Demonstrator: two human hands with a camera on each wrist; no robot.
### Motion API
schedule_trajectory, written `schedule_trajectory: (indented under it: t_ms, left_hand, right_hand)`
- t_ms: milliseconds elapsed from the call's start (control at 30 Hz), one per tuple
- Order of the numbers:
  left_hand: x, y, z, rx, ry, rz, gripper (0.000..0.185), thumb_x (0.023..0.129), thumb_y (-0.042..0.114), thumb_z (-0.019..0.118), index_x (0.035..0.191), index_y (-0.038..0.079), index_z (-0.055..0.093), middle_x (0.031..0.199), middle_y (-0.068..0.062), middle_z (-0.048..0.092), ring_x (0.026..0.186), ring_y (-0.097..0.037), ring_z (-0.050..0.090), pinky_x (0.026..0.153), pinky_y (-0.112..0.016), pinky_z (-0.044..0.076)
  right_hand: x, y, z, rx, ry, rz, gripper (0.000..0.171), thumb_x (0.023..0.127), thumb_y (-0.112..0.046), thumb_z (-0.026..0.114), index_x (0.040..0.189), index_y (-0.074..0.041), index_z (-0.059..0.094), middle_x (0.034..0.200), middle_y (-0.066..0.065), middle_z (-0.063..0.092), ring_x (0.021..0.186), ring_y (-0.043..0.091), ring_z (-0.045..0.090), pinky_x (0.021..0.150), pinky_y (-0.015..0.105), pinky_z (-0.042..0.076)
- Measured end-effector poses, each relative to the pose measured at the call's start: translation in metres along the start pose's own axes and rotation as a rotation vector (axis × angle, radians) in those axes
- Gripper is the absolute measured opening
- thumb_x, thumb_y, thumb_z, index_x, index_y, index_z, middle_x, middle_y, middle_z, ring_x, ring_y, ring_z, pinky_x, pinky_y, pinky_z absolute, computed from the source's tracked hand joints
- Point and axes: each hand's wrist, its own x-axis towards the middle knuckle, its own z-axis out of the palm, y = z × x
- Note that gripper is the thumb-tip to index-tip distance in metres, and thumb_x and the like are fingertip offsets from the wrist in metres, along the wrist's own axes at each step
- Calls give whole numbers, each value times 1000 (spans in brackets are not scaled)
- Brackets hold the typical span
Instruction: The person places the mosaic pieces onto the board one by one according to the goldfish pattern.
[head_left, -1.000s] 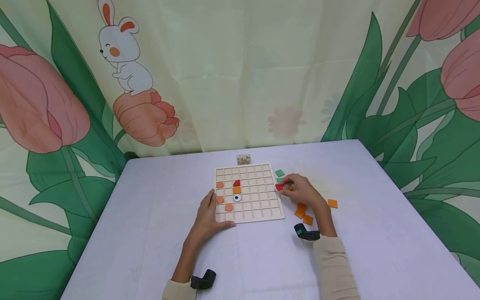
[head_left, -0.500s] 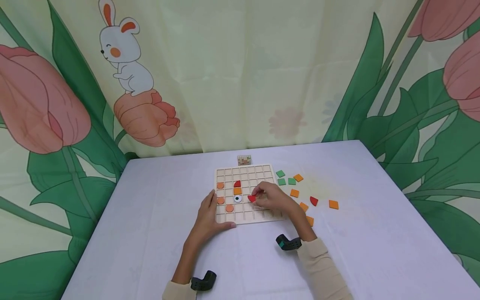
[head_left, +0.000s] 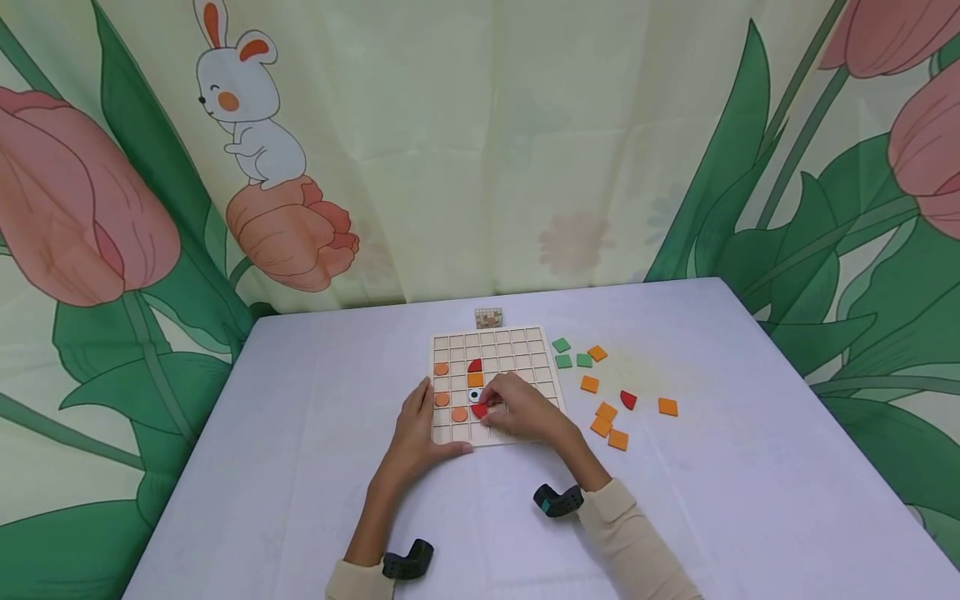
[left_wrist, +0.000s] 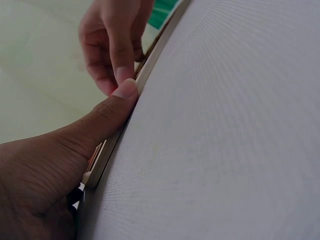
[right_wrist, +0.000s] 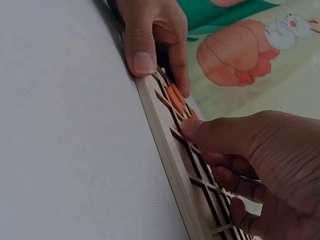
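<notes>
A pale wooden grid board point(head_left: 517, 367) lies on the table. My left hand point(head_left: 412, 429) grips its near left corner, thumb point(left_wrist: 125, 90) on the front edge and fingers along the left side. Over the board, my right hand point(head_left: 521, 408) pinches a red rounded tile point(head_left: 479, 411) at a cell just below a white tile with a black dot point(head_left: 474, 395). Above that dotted tile sit an orange square tile point(head_left: 476, 380) and another red rounded tile point(head_left: 475, 365). Orange round tiles point(head_left: 441, 369) occupy several cells at the left. In the right wrist view, the fingers hide the held tile.
Right of the board lie several green square tiles point(head_left: 563, 361), several orange square tiles point(head_left: 589, 384) and one loose red tile point(head_left: 628, 400). A small patterned block or card point(head_left: 488, 317) stands behind the board. A printed curtain point(head_left: 450, 167) hangs beyond the white-covered table point(head_left: 262, 467).
My right hand has carried the red tile leftward from the board's right side to the cell below the dotted tile. My left hand has stayed at the corner.
</notes>
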Motion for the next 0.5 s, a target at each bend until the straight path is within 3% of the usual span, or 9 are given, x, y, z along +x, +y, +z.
schedule_trajectory:
  t_ms: [167, 500]
  left_hand:
    - [-1, 0, 0, 5, -2, 3, 128, 64, 54, 90, 159, 6, 18, 167, -9, 16, 151, -33, 18, 118, -52, 32]
    - [-1, 2, -1, -1, 3, 5, 127, 64, 52, 90, 159, 6, 19, 166, -9, 16, 151, -33, 19, 118, -52, 32]
  right_hand:
    - [1, -1, 5, -78, 2, 9, 21, 86, -23, 78, 102, -13, 70, 97, -4, 60, 92, 11, 49, 86, 31, 49]
    - [2, 0, 5, -78, 2, 20, 20, 87, -24, 77, 102, -14, 70, 96, -4, 59, 92, 11, 49, 85, 30, 49]
